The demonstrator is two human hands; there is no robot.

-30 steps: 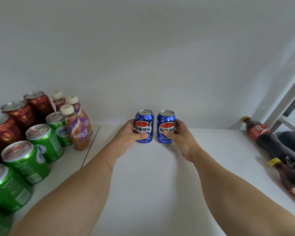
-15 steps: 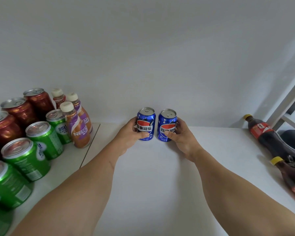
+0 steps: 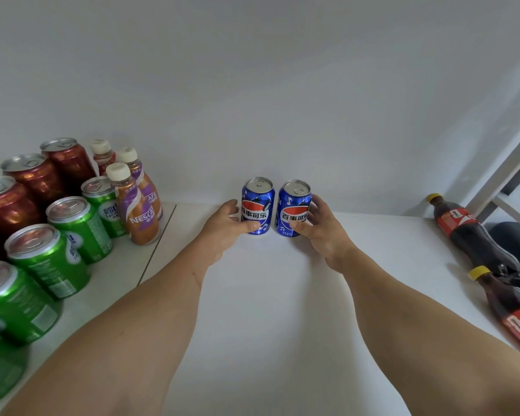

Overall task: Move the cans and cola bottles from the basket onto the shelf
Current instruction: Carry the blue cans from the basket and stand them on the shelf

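Two blue Pepsi cans stand upright side by side on the white shelf (image 3: 282, 295), close to the back wall. My left hand (image 3: 227, 226) grips the left can (image 3: 258, 202), thumb across its front and fingers behind it. My right hand (image 3: 320, 228) grips the right can (image 3: 294, 205) in the same way. Two cola bottles with yellow caps stand at the shelf's right edge, one farther back (image 3: 469, 232) and one nearer (image 3: 511, 307). The basket is out of view.
On the left shelf section stand several red cans (image 3: 39, 178), several green cans (image 3: 51, 259) and three small Nescafe bottles (image 3: 135, 211). A white slanted frame post (image 3: 505, 166) rises at the far right. A white wall closes the back.
Both hands have pushed the two blue cans a little farther back toward the wall. The cans stay side by side and the grips look slightly looser.
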